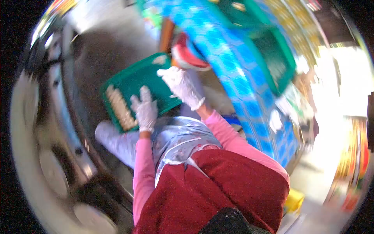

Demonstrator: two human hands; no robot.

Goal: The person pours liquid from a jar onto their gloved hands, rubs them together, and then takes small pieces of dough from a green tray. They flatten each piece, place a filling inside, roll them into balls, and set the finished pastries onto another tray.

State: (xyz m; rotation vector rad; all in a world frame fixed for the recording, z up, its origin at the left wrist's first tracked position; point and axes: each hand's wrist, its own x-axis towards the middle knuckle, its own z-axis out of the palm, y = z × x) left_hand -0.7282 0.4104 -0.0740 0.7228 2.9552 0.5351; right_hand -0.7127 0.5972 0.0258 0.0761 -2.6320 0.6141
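A green tray point(157, 84) rests tilted across my lap. Along its left side lies a row of pale, stubby pieces point(120, 109), too blurred to name. Another pale piece point(159, 59) sits near the far corner. My left hand point(145, 111), in a thin white glove, is over the tray just right of the row, its fingers spread and nothing visible in them. Gloved the same way, my right hand point(182, 86) is above the tray's right side with its fingers drawn together. Whatever they may hold is hidden by the glove and the blur.
A table with a blue checked cover point(233, 78) runs along my right. On it stands another green tray point(289, 64). A red and white round container point(187, 52) is beyond my right hand, beside the table. Curved metal-looking shapes point(64, 105) are at the left.
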